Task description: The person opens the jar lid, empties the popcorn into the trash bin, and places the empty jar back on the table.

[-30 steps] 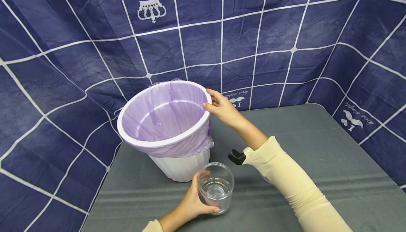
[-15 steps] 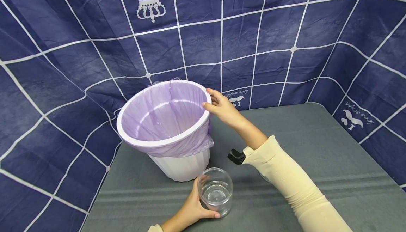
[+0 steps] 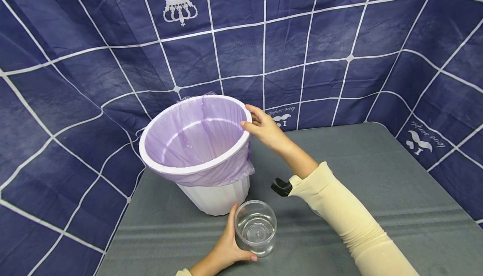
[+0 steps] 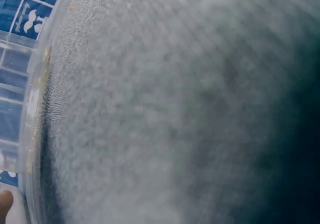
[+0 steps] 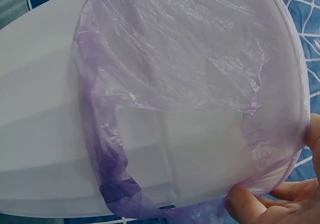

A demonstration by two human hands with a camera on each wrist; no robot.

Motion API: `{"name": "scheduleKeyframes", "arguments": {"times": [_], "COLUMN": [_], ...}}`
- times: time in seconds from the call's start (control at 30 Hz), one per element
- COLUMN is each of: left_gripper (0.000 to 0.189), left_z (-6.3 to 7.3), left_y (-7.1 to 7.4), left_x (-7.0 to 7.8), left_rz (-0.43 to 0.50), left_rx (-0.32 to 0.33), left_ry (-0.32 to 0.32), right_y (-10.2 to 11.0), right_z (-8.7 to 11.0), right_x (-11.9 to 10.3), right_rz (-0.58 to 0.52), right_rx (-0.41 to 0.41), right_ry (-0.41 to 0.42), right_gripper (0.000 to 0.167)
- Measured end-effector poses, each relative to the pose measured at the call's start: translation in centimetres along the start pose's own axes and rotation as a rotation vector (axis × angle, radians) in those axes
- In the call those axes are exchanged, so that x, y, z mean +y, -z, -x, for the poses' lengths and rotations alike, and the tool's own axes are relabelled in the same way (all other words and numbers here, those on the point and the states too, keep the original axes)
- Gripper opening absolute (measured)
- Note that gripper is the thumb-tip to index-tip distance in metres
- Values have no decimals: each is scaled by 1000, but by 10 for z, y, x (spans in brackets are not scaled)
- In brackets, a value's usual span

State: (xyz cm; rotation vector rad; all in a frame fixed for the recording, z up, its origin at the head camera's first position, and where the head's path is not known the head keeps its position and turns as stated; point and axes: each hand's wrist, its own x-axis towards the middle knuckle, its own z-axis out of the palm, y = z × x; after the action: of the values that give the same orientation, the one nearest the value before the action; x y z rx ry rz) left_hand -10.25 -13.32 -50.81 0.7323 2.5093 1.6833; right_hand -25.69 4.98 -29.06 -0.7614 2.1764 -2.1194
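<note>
A clear plastic jar (image 3: 260,242) stands on the grey surface, its round mouth uncovered. Beside it is my left hand (image 3: 228,242), the fingers fairly straight along the jar's left side and the thumb near its base; whether they touch cannot be told. Behind the jar stands a white trash bin (image 3: 216,198) with a thin purple bag (image 3: 188,137) lining it and folded over the rim. My right hand (image 3: 264,127) grips the bin's right rim, the bag's edge caught there. In the right wrist view the bag's loose fold (image 5: 175,53) hangs down the bin's outside.
Partly hidden under the right sleeve (image 3: 339,213) is a clear curved edge (image 3: 314,212) of something on the grey surface (image 3: 377,175). A black wrist camera (image 3: 281,187) juts from the right cuff. Blue cloth (image 3: 286,45) with white lines hangs behind and at both sides.
The jar has come down slightly and toward me. The left fingers, earlier wrapped round it, have loosened and spread along its side. The right hand has stayed on the bin's rim.
</note>
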Motion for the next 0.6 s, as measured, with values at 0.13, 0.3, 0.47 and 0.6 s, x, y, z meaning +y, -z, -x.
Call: {"name": "scheduleKeyframes", "arguments": {"times": [0.13,0.3,0.47,0.6], "left_gripper": [119,105,99,93], "left_z": [-1,-8,-14,-18], "left_y": [2,6,12,16], "left_x": [3,14,29,42], "left_rz": [-38,-191,-391,-535], "left_rx": [69,178,216,214], "left_ry": [-235,-509,-575,-602], "right_y": [1,3,9,13], "right_z": [3,6,13,23], "right_x": [1,2,3,5], "right_rz": [46,97,89,139], "right_rx": [19,58,93,99], "right_ry": [-4,19,77,123], "right_gripper": [59,58,55,54]}}
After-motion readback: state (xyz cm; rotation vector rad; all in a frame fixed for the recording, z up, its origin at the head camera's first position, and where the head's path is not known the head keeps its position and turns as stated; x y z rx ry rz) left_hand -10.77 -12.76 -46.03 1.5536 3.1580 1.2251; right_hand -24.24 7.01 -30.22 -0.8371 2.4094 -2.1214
